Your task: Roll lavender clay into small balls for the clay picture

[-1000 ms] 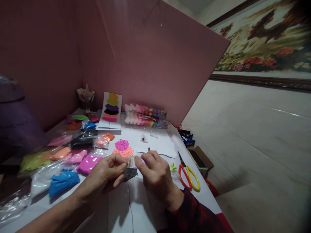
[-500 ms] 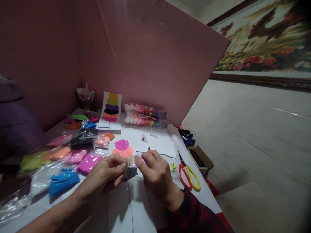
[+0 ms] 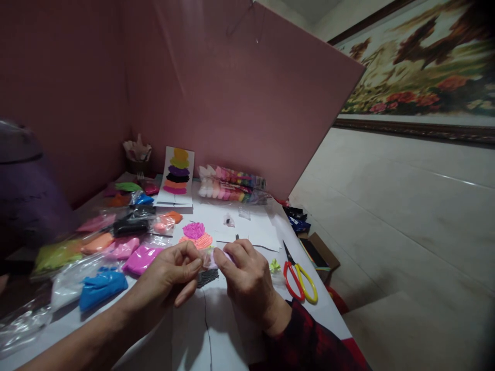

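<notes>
The left hand (image 3: 174,270) reaches in from the near left, its forearm slanting up toward the middle of the table (image 3: 152,342). Its thumb and index finger press together on the left end of a small clear bag (image 3: 209,259), while the lower fingers curl loosely below. The right hand (image 3: 249,278) comes from the near right, back of the hand up and wrist bent inward, with a dark red checked sleeve (image 3: 309,335) behind it. Its thumb points left and far along the bag's right end, and its fingers fold over, gripping that end; a pale purple tint shows at the grip. What lies under the fingers is hidden.

The bag is held between the two hands, over the paper. Just beyond it lie an orange patch (image 3: 201,240) and, farther, a pink patch (image 3: 193,230); a black patch (image 3: 209,278) shows on the near side, between the hands. To the right of the right hand rest scissors (image 3: 299,281) with one red and one yellow handle, blades pointing far.
</notes>
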The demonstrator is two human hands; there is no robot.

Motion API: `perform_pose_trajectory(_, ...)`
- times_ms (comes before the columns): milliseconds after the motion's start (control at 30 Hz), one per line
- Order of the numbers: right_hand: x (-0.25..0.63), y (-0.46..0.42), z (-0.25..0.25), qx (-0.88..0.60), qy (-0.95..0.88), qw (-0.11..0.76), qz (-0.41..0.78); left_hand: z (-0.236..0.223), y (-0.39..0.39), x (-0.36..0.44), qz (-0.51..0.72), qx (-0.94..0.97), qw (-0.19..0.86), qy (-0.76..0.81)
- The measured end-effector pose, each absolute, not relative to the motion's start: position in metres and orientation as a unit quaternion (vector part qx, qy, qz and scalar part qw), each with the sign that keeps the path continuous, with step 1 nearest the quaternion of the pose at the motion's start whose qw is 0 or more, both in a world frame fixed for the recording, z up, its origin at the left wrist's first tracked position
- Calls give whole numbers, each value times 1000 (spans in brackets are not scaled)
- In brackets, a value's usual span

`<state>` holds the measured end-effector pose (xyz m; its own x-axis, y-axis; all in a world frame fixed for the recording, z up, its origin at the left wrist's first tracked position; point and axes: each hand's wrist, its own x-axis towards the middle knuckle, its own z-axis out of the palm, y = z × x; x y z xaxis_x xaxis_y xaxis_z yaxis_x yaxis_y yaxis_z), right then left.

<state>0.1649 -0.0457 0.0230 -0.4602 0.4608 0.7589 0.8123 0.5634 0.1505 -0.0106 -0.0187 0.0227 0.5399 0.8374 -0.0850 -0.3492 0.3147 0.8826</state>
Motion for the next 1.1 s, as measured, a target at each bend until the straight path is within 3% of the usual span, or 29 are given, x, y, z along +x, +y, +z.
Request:
perform_pose_trajectory(400,167,-42,19,-408,-818,321,-248,19,-18,-11,387,452,733,329)
perform_pose_trajectory(900,164,-46,21,-433,-822,361,-82,29,-24,-7,434,465,661,399)
perform_pose_trajectory(1100,164,-46,19,-409,-812,409,-73,25,-21,-9,445,430,715,326)
